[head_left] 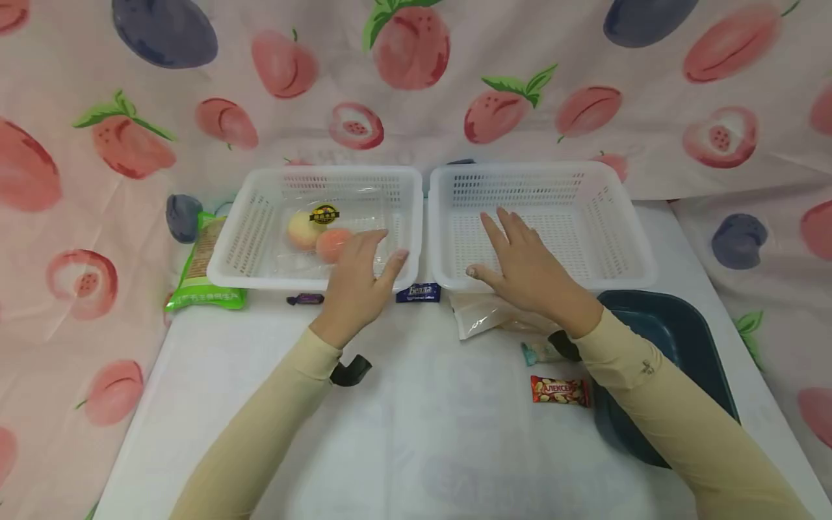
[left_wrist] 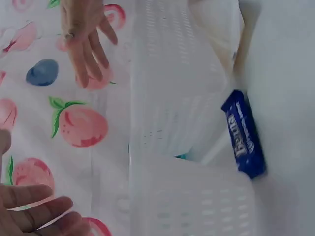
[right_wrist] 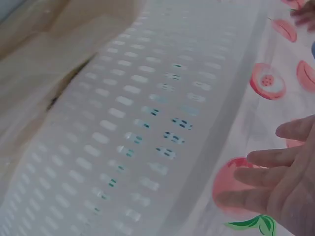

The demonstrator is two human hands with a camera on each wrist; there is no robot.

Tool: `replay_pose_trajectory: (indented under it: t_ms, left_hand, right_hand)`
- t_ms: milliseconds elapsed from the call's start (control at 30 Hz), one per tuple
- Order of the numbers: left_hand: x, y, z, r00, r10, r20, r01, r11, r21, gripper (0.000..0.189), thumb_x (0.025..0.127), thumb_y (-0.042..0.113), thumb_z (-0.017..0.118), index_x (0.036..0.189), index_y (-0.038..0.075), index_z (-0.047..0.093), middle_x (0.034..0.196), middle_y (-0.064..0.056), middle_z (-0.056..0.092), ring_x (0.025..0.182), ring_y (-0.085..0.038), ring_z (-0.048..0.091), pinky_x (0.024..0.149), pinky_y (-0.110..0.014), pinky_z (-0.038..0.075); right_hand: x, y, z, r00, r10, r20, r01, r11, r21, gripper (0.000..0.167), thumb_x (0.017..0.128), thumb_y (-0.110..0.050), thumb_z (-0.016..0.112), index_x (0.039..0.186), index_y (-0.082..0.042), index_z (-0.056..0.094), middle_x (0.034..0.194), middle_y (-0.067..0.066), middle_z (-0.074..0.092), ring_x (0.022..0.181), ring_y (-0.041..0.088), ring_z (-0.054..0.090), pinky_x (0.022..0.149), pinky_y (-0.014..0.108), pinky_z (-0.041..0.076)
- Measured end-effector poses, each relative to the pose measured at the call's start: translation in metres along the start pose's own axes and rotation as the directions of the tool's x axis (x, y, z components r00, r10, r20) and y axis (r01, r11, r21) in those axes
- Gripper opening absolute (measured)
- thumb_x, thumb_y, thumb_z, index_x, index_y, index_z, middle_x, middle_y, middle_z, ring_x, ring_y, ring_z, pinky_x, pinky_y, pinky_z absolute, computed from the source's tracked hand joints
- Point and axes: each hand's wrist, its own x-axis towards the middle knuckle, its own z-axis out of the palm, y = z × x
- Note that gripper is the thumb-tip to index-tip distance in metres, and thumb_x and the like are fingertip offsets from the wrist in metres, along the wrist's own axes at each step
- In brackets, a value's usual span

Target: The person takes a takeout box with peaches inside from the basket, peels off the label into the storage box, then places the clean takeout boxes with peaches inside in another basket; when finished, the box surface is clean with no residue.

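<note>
My left hand [head_left: 356, 289] hovers over the front right part of the left white basket [head_left: 237, 271], fingers extended and holding nothing. Inside that basket lies a clear plastic fruit package with a dark label [head_left: 324, 214], a yellowish round fruit [head_left: 302, 231] and an orange one [head_left: 333, 244]. Above the front rim of the right white basket [head_left: 624, 278] is my right hand [head_left: 529, 271], its fingers spread and nothing in its grasp. No contents show in the right basket. Both hands also appear in the left wrist view, the left hand [left_wrist: 39, 214] below and the right hand [left_wrist: 87, 39] above.
A green-edged snack bag [head_left: 208, 267] lies left of the baskets. Along their front are a purple candy [head_left: 305, 299], a blue wrapped bar [head_left: 418, 292] and a clear bag [head_left: 481, 315]. A teal wrapper [head_left: 539, 353], a red bar [head_left: 560, 391] and a dark tub [head_left: 682, 325] sit right.
</note>
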Motion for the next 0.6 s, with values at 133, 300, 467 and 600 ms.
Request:
replay_pose_trajectory:
  t_ms: [133,300,467,600]
  left_hand:
    - [-0.016,-0.008,-0.005,0.987,-0.122,-0.1,0.088,0.952,-0.292,0.034,0.11,0.027,0.056,0.119,-0.003,0.07,0.112,-0.02,0.073,0.1,-0.034,0.071,0.089,-0.046,0.059]
    - [-0.031,-0.019,-0.006,0.964,-0.262,-0.03,0.219,0.858,-0.465,0.044,0.112,0.031,0.05,0.097,-0.002,0.074,0.084,-0.018,0.072,0.066,-0.02,0.066,0.063,-0.028,0.059]
    - [-0.042,-0.033,-0.003,0.919,-0.375,0.118,0.371,0.729,-0.575,0.055,0.114,0.036,0.043,0.097,-0.007,0.073,0.078,-0.01,0.069,0.058,-0.012,0.061,0.055,-0.023,0.055]
    - [-0.049,-0.045,0.0,0.879,-0.417,0.232,0.463,0.627,-0.626,0.061,0.114,0.038,0.039,0.104,-0.014,0.07,0.074,-0.001,0.069,0.056,-0.01,0.061,0.054,-0.023,0.053]
  right_hand:
    - [0.005,-0.005,-0.006,1.0,-0.007,-0.022,0.009,0.996,0.092,0.087,0.106,-0.045,0.059,0.165,0.002,0.016,0.168,0.031,0.019,0.156,0.049,0.021,0.126,0.061,0.023]
    - [0.017,-0.018,-0.013,1.0,-0.004,-0.024,0.008,0.985,0.173,0.081,0.107,-0.043,0.057,0.164,0.001,0.02,0.169,0.026,0.023,0.158,0.043,0.022,0.127,0.058,0.023]
    - [0.032,-0.03,-0.016,1.0,-0.008,-0.028,0.016,0.958,0.285,0.076,0.108,-0.041,0.055,0.162,0.004,0.026,0.168,0.024,0.029,0.157,0.039,0.026,0.129,0.053,0.023]
    - [0.044,-0.041,-0.015,1.0,0.021,0.002,-0.02,0.914,0.406,0.072,0.109,-0.039,0.054,0.162,0.003,0.028,0.165,0.023,0.036,0.153,0.038,0.035,0.125,0.052,0.032]
